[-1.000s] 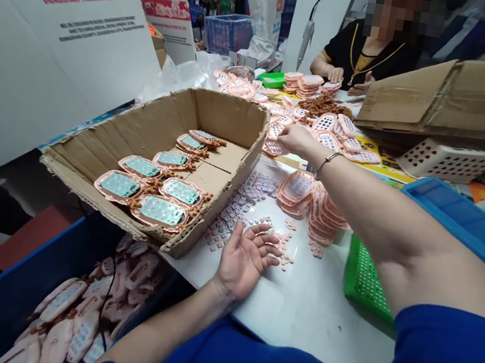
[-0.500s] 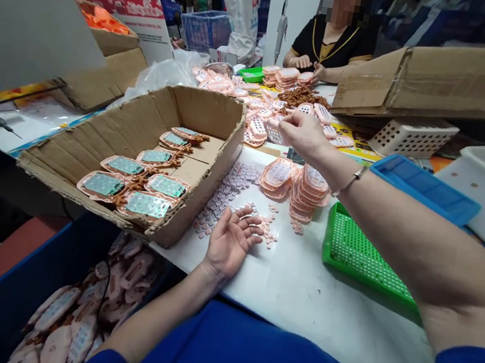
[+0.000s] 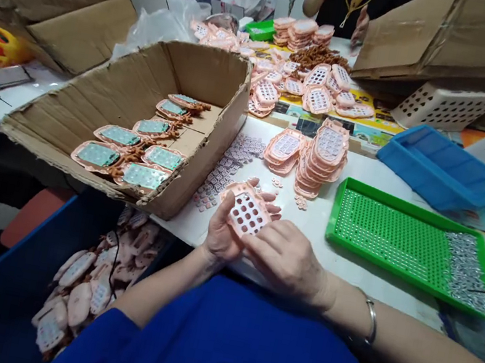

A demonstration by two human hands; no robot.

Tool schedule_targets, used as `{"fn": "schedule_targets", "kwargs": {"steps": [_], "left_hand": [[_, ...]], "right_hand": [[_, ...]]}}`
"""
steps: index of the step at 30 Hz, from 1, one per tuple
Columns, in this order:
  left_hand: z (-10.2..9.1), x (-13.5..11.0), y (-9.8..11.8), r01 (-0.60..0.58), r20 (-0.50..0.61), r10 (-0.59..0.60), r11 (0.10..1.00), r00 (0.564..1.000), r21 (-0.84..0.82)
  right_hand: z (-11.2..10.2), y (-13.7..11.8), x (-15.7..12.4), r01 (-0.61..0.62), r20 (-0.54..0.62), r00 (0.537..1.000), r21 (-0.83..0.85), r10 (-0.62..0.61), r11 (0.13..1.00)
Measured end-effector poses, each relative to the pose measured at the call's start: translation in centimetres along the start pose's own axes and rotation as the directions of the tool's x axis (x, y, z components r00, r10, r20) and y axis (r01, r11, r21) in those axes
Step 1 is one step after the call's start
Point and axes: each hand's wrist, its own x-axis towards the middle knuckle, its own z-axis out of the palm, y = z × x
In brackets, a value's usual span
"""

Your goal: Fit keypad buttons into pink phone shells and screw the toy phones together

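1. While the person's left grip [image 3: 221, 237] lay palm up with the thumb along one edge and the fingers spread beneath, it had hold of a pink casing [image 3: 250, 211], only partly closed around it.
2. The right grip [image 3: 289, 259] had its bent fingers at the casing's lower right edge; its thumb was hidden, so how far it was closed could not be told.
3. The casing, pierced with rows of holes, was tilted above the near edge of the white counter [image 3: 316, 229].
4. Beyond the hands stood a tall stack of casings [image 3: 321, 161], with a shorter stack [image 3: 283, 148] just beside it.
5. Small pale pieces [image 3: 228, 169] were spread along the cardboard box [image 3: 210, 72], which held pink units with green boards [image 3: 144, 177].
6. To the right, a green tray [image 3: 375, 227] carried small silvery parts [image 3: 466, 271] at its far right end, and a blue tray [image 3: 442, 167] was near it.
7. Below on the left, a blue bin [image 3: 6, 296] held heaped pink units [image 3: 78, 303].
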Motion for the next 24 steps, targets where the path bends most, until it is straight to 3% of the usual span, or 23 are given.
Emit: {"fn": "schedule_targets", "kwargs": {"steps": [4,8,13,18,20,24], "left_hand": [[-1.6,-1.0,0.8,-0.015,-0.096,0.017,1.000,0.995,0.027],[-3.3,-1.3,2.1,-0.063,-0.150,0.070,0.997,0.986,0.052],[-3.3,-1.0,1.9,-0.006,-0.121,0.012,0.999,0.993,0.053],[-2.4,-0.2,0.7,0.059,-0.060,-0.057,0.998,0.997,0.030],[-2.6,0.0,0.5,0.069,-0.026,-0.068,0.997,0.997,0.027],[-3.4,0.1,0.6,0.072,-0.005,-0.072,0.997,0.997,0.015]], "right_hand": [[0.6,-0.1,-1.1,0.044,0.041,0.998,0.154,-0.051,0.987],[-0.5,3.8,-1.8,-0.117,0.161,0.979,-0.035,0.121,0.993],[-0.3,8.2,1.2,-0.263,0.407,0.850,-0.220,0.334,0.939],[2.2,10.1,7.7,-0.306,0.574,0.656,-0.390,0.490,0.868],[3.5,11.1,9.5,-0.330,0.574,0.625,-0.422,0.530,0.845],[6.2,13.3,11.0,-0.370,0.559,0.621,-0.410,0.550,0.834]]}}
